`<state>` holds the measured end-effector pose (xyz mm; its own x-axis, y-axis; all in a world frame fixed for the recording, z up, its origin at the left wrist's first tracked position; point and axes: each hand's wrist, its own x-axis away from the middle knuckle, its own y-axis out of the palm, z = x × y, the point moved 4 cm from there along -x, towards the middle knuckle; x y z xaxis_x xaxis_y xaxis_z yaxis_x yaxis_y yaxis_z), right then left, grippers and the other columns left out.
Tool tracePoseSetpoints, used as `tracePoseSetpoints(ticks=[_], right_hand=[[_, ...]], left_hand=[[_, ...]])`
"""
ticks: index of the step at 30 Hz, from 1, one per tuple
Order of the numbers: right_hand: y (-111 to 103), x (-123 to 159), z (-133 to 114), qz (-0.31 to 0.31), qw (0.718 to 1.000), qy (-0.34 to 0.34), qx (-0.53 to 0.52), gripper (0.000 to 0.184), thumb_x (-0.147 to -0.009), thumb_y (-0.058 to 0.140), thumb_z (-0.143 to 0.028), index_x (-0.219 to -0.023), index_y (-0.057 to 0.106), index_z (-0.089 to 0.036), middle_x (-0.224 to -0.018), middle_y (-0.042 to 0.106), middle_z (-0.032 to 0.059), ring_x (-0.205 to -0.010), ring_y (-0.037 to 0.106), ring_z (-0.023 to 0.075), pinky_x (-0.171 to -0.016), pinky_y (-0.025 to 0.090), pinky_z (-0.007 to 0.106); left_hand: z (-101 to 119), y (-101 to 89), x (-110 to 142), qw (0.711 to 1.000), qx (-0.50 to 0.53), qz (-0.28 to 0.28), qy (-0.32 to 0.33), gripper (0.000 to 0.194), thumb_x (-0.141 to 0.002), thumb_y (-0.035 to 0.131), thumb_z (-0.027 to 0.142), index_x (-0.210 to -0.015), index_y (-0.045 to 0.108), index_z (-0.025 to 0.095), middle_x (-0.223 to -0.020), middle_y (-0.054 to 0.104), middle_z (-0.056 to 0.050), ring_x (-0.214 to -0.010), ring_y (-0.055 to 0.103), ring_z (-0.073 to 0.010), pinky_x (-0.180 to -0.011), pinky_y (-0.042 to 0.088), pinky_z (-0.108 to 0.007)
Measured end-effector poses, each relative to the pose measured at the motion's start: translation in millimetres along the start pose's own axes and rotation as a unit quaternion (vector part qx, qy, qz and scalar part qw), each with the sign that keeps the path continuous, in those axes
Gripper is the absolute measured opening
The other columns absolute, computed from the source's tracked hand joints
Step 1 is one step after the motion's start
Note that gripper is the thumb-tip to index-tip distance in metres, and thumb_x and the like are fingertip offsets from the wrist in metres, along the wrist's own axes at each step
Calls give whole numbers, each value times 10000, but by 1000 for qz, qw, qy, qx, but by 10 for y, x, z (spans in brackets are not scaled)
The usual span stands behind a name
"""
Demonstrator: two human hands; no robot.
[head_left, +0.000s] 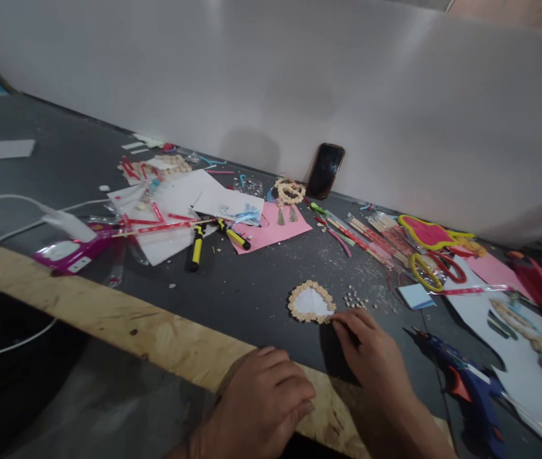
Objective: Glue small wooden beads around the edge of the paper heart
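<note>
A white paper piece (313, 301) lies on the dark tabletop, its edge lined with a ring of small tan beads or pieces (298, 312). My right hand (366, 347) reaches in from the right, thumb and forefinger pinched at the ring's lower right end. Whatever sits between those fingertips is too small to make out. My left hand (268, 398) rests near the table's front edge with its fingers curled in, and nothing shows in it. Just right of the ring are several loose small grey pieces (354, 297).
A purple glue gun (77, 248) with a white cord is on the left, a blue glue gun (476, 382) on the right. Yellow-black pliers (196, 247), pink paper (271, 229), white sheets (175, 197) and sticks (376, 236) lie behind. A phone (326, 171) leans against the wall.
</note>
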<state>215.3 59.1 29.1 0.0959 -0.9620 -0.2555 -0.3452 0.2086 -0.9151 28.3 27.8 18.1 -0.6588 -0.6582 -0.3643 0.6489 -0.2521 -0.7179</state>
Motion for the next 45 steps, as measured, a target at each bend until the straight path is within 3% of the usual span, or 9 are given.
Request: tracePoseSetpoints(ticks=[20,34,45], right_hand=[[25,11,11,7,1000,-5,9,219,-888,459,-313,-899,667,-245,-910,668,39,-755,655,144,-664,508,251],[64,26,-6,-24,999,-2,42,187,-895,471,-340,-933,634,-256,-922,665,26,-744,658,150,-636,497,251],[45,-2,-13,4,999,-7,42,210,-898,448,-314,-928,643,-241,-912,673,30,-724,662,143,-620,492,236]], left_hand=[[-3,-4,1,1000,8,-7,-3,69,-861,518,213,-816,570,209,-754,619,16,-715,492,-147,-652,319,-309],[6,-15,-6,1000,9,4,-1,75,-865,512,214,-819,571,215,-761,620,27,-721,495,-143,-662,325,-307],[-6,-1,6,1000,19,3,-2,52,-861,524,208,-824,561,212,-774,622,22,-725,479,-151,-663,305,-311]])
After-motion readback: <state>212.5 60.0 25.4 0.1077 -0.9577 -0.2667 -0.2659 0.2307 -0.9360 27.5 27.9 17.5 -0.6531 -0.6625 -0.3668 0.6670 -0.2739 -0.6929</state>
